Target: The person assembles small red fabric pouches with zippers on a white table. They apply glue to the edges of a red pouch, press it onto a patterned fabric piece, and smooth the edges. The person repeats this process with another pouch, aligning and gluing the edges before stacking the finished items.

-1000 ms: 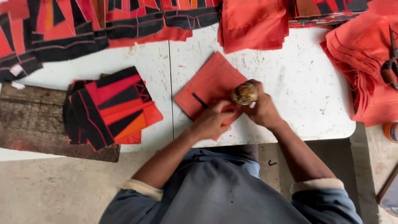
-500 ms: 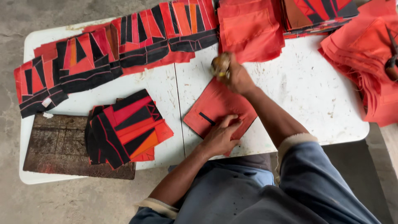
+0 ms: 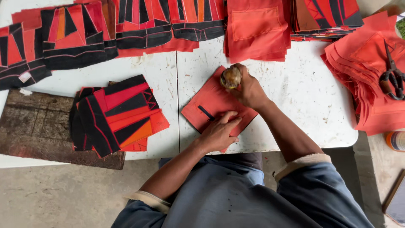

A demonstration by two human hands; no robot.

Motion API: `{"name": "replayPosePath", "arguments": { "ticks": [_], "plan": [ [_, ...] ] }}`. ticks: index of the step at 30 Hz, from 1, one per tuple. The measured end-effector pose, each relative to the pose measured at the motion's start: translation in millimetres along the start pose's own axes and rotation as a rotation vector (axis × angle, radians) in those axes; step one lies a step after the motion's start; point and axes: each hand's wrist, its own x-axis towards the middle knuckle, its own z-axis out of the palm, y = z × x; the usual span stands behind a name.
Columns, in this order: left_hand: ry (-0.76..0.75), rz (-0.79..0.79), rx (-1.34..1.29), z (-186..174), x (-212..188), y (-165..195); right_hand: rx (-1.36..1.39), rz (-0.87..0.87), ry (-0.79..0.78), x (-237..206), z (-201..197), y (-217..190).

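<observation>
A red square fabric piece (image 3: 211,101) with a small black stripe lies on the white table (image 3: 295,101). My left hand (image 3: 218,133) presses flat on its near edge. My right hand (image 3: 249,89) grips a rounded brown-and-cream object (image 3: 230,77), like a shell or smooth stone, and holds it against the fabric's far corner.
A stack of red, black and orange patchwork squares (image 3: 116,114) lies left on a dark wooden board (image 3: 33,126). More patchwork pieces (image 3: 84,33) line the far edge. Plain red fabric stacks (image 3: 257,27) sit behind and at right (image 3: 363,76), with black scissors (image 3: 392,78) on top.
My right hand slid the rounded object from the fabric's near side out to its far corner. My left hand stayed pressed on the piece. The view shifted.
</observation>
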Motion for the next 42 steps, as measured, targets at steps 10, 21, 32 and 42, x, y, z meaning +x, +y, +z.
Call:
{"name": "replayPosePath", "arguments": {
  "ticks": [10,21,32,42],
  "plan": [
    [0.028,0.035,-0.024,2.4,-0.1,-2.1,0.093,0.321,0.03,-26.2,-18.7,-15.1],
    [0.043,0.066,-0.019,6.2,2.2,-5.8,-0.033,0.149,-0.021,-52.2,-36.5,-27.8],
    [0.051,0.053,-0.035,10.9,-2.4,-7.1,-0.041,0.397,0.062,-85.3,-55.1,-44.8],
    [0.043,0.02,0.049,6.0,21.9,-9.4,-0.117,0.409,-0.01,-120.9,-78.9,-59.0]
  ]
}}
